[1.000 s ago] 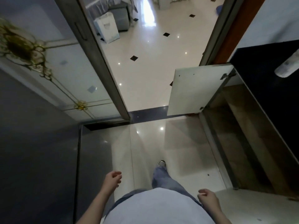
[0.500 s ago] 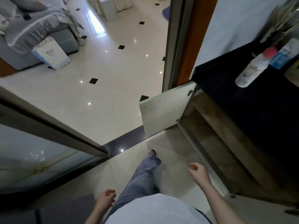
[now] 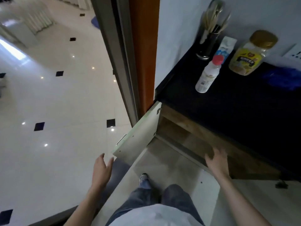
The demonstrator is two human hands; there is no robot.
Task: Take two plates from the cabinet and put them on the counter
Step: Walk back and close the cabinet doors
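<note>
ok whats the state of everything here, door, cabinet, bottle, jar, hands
cabinet door: swung open
cabinet: open, no plates visible inside
white bottle: upright, red cap on
jar: upright, gold lid on
left hand: open, empty, near door edge
right hand: open, empty, at cabinet opening

glossy tiled floor (image 3: 61, 103); matt black counter (image 3: 244, 103); raw wood cabinet (image 3: 195, 132) interior; plastic bottle (image 3: 207, 75).

Black stone counter (image 3: 244, 115) w/ white plastic bottle, red cap (image 3: 208, 75), blue-white carton (image 3: 225, 48), clear jar w/ gold lid (image 3: 250, 54), dark utensil holder (image 3: 207, 44), blue cloth (image 3: 281, 77) at back.
</note>
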